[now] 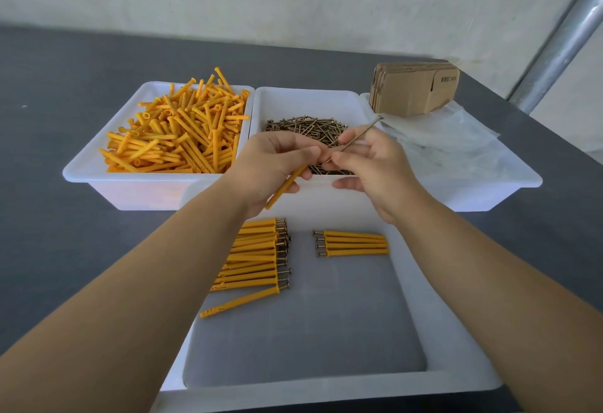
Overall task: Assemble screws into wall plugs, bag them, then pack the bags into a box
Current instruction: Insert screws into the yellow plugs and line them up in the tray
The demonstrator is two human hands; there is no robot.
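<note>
The left hand (277,168) grips a yellow plug (287,184). The right hand (368,164), just beside it, pinches a screw (357,135) whose tip points at the plug's open end.

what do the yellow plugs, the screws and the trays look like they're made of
Plugs: apparently moulded plastic, matte, uniform orange-yellow with ribbed tips. Screws: metal, likely steel with a brassy-brown coating, showing a dull glint. Trays: white plastic, smooth and slightly translucent at the walls.
</note>
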